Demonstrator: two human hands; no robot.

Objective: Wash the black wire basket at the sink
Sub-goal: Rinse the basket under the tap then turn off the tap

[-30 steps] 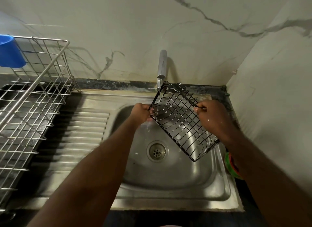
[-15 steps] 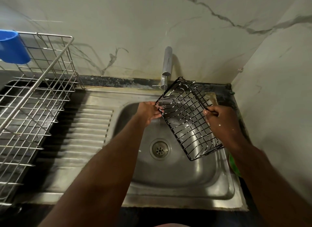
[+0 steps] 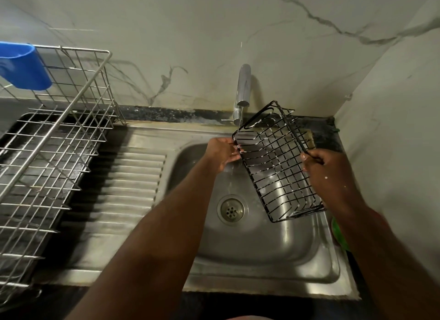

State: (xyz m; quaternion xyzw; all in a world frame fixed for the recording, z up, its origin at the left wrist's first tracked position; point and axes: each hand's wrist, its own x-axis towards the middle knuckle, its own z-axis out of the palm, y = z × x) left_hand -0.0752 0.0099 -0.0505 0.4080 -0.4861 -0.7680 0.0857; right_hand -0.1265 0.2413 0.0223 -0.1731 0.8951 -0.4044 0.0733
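Note:
The black wire basket (image 3: 277, 162) hangs tilted over the steel sink (image 3: 262, 253), its far end up near the tap (image 3: 243, 91). A thin stream of water falls from the tap onto the basket's upper left corner. My left hand (image 3: 221, 154) pinches the basket's left rim just under that stream. My right hand (image 3: 323, 169) grips the right rim wire with curled fingers. White soap flecks sit on the right hand and on some wires.
A steel wire dish rack (image 3: 54, 153) stands on a dark tray at the left, with a blue plastic cup (image 3: 22, 68) hung on its back rim. The ribbed drainboard (image 3: 128, 191) lies between rack and bowl. A green object (image 3: 339, 234) sits at the sink's right edge. Marble walls close in behind and right.
The basket has shifted a little right and its far end has lifted toward the tap. A thin stream of water now runs onto its upper left corner. Both hands keep their hold.

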